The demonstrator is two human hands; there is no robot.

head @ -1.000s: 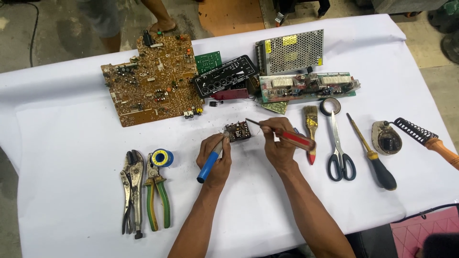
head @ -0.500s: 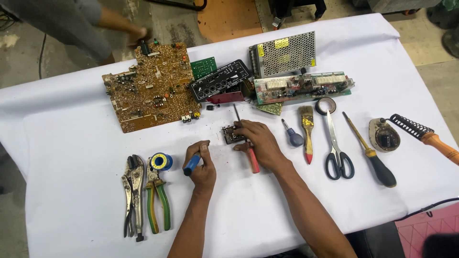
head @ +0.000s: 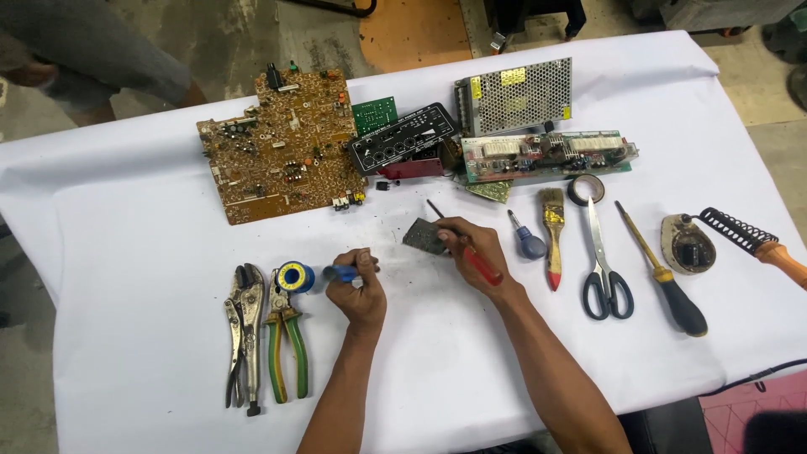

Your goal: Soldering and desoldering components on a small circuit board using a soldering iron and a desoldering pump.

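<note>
My left hand (head: 360, 290) is closed around a blue-handled tool (head: 343, 272), lying on the white cloth just right of a blue and yellow solder spool (head: 294, 276). My right hand (head: 471, 250) grips a red-handled screwdriver (head: 484, 266), whose shaft points up and left past the fingers. Its fingertips rest on a small dark circuit board (head: 422, 236) lying flat on the cloth. The two hands are apart, with a gap of cloth between them.
A large brown circuit board (head: 282, 155), a black panel (head: 403, 145), a metal mesh box (head: 513, 95) and a long green board (head: 546, 155) lie at the back. Right: brush (head: 552, 231), scissors (head: 603, 269), screwdriver (head: 668, 282), soldering iron stand (head: 689, 248). Left: pliers (head: 244, 336). Another person (head: 92, 59) stands far left.
My left hand has drawn away from the small board, leftward toward the solder spool, still holding the blue tool. The small board now lies flat under my right fingers.
</note>
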